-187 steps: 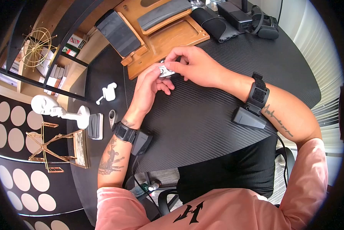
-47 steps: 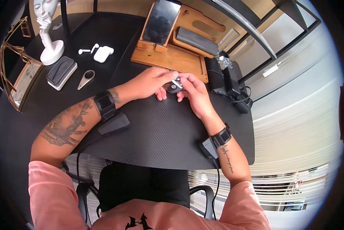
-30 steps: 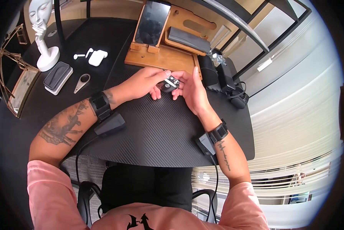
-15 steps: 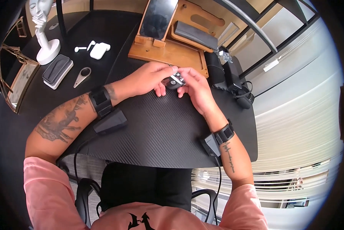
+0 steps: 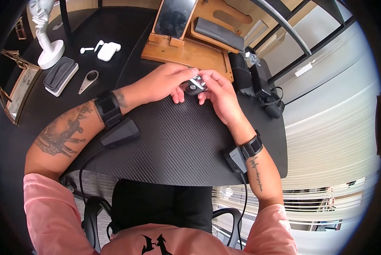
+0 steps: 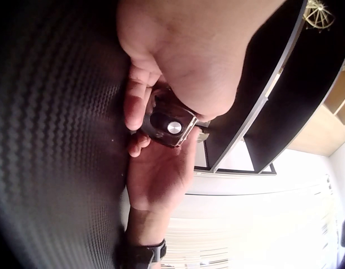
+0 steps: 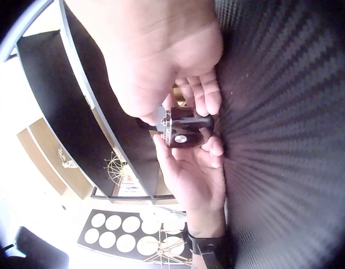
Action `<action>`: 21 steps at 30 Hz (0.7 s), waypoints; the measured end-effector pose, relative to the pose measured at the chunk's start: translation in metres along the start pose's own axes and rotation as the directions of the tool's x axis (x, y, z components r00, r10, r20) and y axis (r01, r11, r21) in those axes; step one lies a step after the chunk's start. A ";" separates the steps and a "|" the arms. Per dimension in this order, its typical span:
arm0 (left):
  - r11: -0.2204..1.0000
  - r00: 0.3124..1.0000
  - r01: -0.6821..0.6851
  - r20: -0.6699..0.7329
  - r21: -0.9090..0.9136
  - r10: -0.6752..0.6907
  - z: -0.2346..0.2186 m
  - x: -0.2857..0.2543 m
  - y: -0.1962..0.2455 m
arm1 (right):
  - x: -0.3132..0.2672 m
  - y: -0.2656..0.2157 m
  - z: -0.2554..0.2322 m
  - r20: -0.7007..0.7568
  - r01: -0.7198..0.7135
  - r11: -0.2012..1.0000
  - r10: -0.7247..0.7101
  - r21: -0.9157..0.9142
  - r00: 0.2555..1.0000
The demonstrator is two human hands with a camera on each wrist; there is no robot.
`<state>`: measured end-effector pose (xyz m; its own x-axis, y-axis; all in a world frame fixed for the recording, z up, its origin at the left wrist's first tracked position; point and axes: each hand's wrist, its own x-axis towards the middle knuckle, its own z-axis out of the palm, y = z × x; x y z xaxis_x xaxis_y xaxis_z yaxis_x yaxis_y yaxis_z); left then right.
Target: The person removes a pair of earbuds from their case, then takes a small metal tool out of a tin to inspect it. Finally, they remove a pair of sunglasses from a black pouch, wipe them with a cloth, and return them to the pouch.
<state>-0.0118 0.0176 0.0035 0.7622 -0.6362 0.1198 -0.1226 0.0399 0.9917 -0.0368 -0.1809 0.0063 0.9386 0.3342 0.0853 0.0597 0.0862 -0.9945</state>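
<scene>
Both hands hold a small dark box-shaped device (image 5: 193, 88) over the desk, just in front of the wooden stand. It has a silver top edge with little knobs and a round silver disc on one dark face, plain in the left wrist view (image 6: 171, 126). My left hand (image 5: 171, 80) grips its left end, thumb along the top and fingers curled beneath. At the other end, my right hand (image 5: 222, 94) has thumb and index finger at the silver top, the other fingers bent under it. In the right wrist view the knobs on the device (image 7: 186, 128) stand beside the thumbs.
Behind the hands is the wooden stand (image 5: 186, 54) with a phone (image 5: 175, 18) and a dark case (image 5: 219, 35). Further left lie white earbuds with their case (image 5: 108, 51), a teardrop-shaped tool (image 5: 89, 81), a small box (image 5: 61, 76) and a white statue (image 5: 50, 52). Black gear (image 5: 272, 102) sits at right.
Earlier the silver top faced up in differently placed hands, and the head view was turned. A second ago my right thumb was raised off the device; now it is back on the top.
</scene>
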 end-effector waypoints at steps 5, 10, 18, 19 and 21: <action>1.000 1.000 0.002 0.011 -0.010 -0.002 -0.001 0.000 0.000 | 0.000 -0.002 0.002 -0.009 -0.025 0.997 0.026 0.075 1.000; 1.000 1.000 0.013 0.025 -0.014 -0.013 -0.002 -0.001 0.003 | 0.000 0.003 0.001 -0.012 0.014 1.000 -0.014 -0.016 1.000; 0.993 0.988 -0.079 0.141 0.090 0.066 -0.003 0.000 -0.004 | -0.002 -0.002 0.003 -0.022 -0.005 1.000 0.005 0.012 1.000; 0.992 0.988 -0.081 0.137 0.093 0.067 -0.003 0.000 -0.005 | -0.002 -0.002 0.003 -0.030 0.004 1.000 -0.004 -0.004 1.000; 0.992 0.988 -0.081 0.137 0.096 0.068 -0.002 0.000 -0.002 | -0.002 -0.001 0.006 -0.037 0.026 0.998 -0.028 -0.062 0.999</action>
<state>-0.0100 0.0192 0.0014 0.6579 -0.7316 0.1788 -0.2441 0.0175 0.9696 -0.0404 -0.1762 0.0080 0.9485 0.2967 0.1110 0.1050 0.0360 -0.9938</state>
